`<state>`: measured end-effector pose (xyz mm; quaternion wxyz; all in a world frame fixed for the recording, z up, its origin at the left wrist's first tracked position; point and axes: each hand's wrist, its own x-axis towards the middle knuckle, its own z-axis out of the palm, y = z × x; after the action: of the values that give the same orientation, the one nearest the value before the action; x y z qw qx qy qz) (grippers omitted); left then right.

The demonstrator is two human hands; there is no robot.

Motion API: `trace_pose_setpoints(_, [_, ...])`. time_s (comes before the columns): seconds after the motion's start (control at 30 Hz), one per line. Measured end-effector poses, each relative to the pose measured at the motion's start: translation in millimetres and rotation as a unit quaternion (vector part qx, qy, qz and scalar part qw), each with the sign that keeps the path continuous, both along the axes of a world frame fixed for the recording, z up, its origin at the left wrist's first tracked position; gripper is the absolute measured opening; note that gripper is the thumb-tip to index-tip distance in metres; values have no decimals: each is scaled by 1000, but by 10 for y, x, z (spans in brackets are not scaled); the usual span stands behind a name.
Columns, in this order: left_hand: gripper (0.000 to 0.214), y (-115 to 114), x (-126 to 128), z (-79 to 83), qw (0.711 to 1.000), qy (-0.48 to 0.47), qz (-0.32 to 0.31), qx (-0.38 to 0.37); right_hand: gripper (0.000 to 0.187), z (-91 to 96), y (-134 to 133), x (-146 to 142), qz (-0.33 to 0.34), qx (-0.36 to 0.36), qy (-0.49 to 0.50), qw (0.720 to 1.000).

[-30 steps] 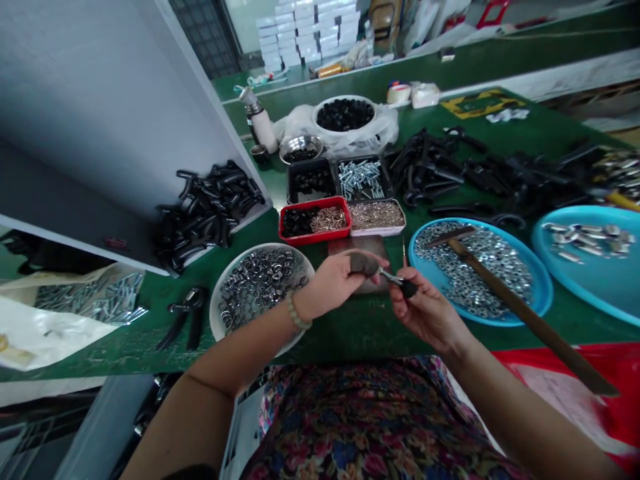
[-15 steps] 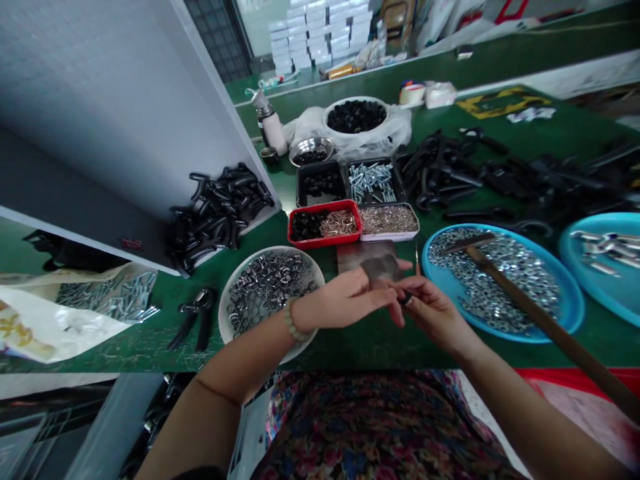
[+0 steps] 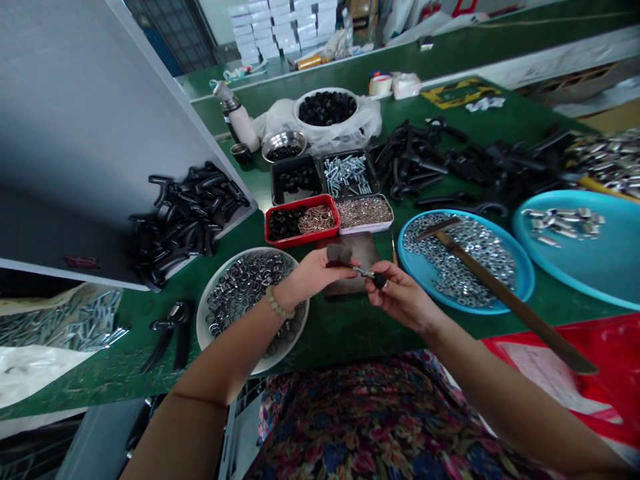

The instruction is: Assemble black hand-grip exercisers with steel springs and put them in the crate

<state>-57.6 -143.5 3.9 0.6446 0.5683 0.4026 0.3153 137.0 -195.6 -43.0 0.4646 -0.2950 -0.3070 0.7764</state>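
Observation:
My right hand (image 3: pixel 400 297) is closed on the black knob (image 3: pixel 379 280) of a small part, with its fingertips pinched around it. A shiny metal bolt (image 3: pixel 364 272) runs from that knob towards my left hand (image 3: pixel 313 273). The thumb and fingers of my left hand are pinched at the bolt's other end, and dark wraps (image 3: pixel 339 254) cover some fingertips. Both hands hang above a flat metal plate (image 3: pixel 350 293) on the green bench. Beside my left wrist is a white bowl (image 3: pixel 204 327) of metal rings.
A red tray (image 3: pixel 303 238) holds black pieces and copper-coloured pins. Behind it stand black trays, one with bolts (image 3: pixel 345 173). A hammer (image 3: pixel 500 287) lies across a blue basin (image 3: pixel 529 283) of small metal parts. Black handles (image 3: pixel 193 213) are piled in a grey box, left.
My hands have drawn slightly apart, and the bolt between them now shows. The left hand's fingers have come together in a pinch. The whole view has shifted to the right.

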Motion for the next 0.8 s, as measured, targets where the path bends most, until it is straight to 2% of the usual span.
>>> trace_pose_setpoints(0.13, [9,-38,31,8,995,-4,7,97,38,-5,-34,-36,-13,-80,78,994])
trace_pose_setpoints(0.23, [9,-65,41,-36,993,-32,11,109,39,8,-24,-24,-24,-96,94,991])
trace_pose_setpoints(0.37, [27,-132,33,-29,995,-77,68,14,37,9,-17,15,-18,-63,59,996])
trace_pose_setpoints(0.43, [33,-156,15,31,995,-93,37,-12,36,-19,-29,23,1,-34,26,999])
trace_pose_setpoints(0.53, [41,-141,-21,130,995,-104,-5,12,32,-78,-54,28,13,-2,-9,1000])
trace_pose_setpoints(0.67, [38,-132,-59,214,996,18,50,72,28,-151,-72,43,-3,32,-37,999])
trace_pose_setpoints(0.73, [40,-180,-87,286,998,12,37,47,27,-198,-70,59,9,50,-68,996])
trace_pose_setpoints(0.8, [51,-204,-155,373,998,-55,42,6,26,-250,-63,82,9,61,-97,993])
